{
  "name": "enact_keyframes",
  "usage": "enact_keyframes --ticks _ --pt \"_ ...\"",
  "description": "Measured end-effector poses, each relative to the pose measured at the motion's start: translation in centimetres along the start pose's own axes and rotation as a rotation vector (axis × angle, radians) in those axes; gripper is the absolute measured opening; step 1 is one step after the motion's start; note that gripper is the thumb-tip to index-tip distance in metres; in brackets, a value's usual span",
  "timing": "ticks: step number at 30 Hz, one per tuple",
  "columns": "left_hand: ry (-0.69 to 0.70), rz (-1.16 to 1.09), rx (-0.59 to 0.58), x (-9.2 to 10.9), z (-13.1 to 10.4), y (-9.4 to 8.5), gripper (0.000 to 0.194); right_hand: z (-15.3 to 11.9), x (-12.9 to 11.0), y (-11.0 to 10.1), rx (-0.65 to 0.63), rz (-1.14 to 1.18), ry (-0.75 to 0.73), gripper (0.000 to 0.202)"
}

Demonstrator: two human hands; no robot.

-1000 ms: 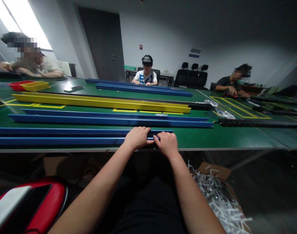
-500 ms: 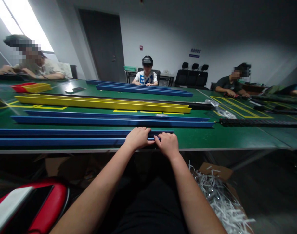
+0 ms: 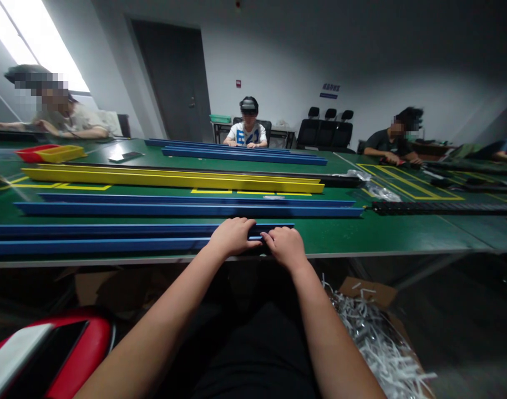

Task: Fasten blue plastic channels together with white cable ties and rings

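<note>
Near the front edge of the green table lies a long blue channel [image 3: 99, 245], running off to the left. My left hand [image 3: 233, 235] is closed around it close to its right end, fingers over the far wall and thumb on the near side. My right hand [image 3: 285, 245] is closed at that same end, with its thumb almost touching my left thumb. Whatever small part may be between the right fingers is hidden. Just beyond lie another blue channel [image 3: 187, 210] and a yellow channel [image 3: 174, 180], both lengthwise.
More blue channels [image 3: 245, 155] lie across the table [image 3: 403, 235]. Red and yellow trays [image 3: 62, 153] stand at the left, a black strip [image 3: 445, 208] at the right. Three people sit around the table. Below are a red stool [image 3: 87, 343] and a box of shredded paper [image 3: 382, 338].
The camera view has shifted slightly. Both hands stay at the right end of the near blue channel, with almost no movement.
</note>
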State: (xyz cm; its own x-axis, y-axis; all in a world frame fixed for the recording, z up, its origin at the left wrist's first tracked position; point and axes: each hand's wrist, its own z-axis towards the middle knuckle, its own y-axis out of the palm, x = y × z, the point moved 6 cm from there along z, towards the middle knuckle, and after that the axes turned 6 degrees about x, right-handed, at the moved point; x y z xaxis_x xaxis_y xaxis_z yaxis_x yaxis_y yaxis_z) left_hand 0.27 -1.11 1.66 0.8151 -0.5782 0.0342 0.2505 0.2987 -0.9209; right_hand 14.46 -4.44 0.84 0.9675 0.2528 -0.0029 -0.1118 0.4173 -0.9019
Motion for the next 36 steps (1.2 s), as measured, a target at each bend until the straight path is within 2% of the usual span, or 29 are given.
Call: enact_keyframes --ticks 5,7,11,14,19,22,27,32,36 --pt "0.123 -0.025 0.118 0.5 -0.9 -1.4 0.047 0.1 -0.1 0.1 -0.021 -0.014 0.011 0.061" --pt "0.108 -0.006 0.102 0.2 -1.4 -1.2 0.044 0.1 -0.1 0.0 -0.011 -0.016 0.012 0.06" --pt "0.011 0.077 -0.062 -0.9 -1.9 0.4 0.045 0.0 -0.1 0.0 -0.024 -0.015 0.004 0.061" --pt "0.004 0.115 -0.138 -1.1 -1.7 1.2 0.048 0.0 -0.1 0.1 -0.025 -0.015 0.001 0.061" --pt "0.029 0.082 -0.086 -0.7 -1.9 0.3 0.044 0.0 0.0 0.1 -0.012 -0.002 -0.01 0.06" --pt "-0.006 0.095 -0.045 -1.5 -2.7 -0.2 0.043 0.0 0.0 0.2 -0.012 0.008 -0.002 0.062" --pt "-0.073 0.146 -0.084 -3.3 -3.4 0.0 0.049 0.1 -0.1 0.1 -0.023 0.006 0.009 0.063" --pt "-0.045 0.168 -0.106 -3.3 -3.3 0.0 0.051 0.0 -0.1 0.0 -0.011 0.011 0.001 0.062" --pt "-0.031 0.153 -0.05 -3.2 -3.8 -0.5 0.047 0.0 -0.1 0.1 -0.007 0.011 -0.003 0.06"
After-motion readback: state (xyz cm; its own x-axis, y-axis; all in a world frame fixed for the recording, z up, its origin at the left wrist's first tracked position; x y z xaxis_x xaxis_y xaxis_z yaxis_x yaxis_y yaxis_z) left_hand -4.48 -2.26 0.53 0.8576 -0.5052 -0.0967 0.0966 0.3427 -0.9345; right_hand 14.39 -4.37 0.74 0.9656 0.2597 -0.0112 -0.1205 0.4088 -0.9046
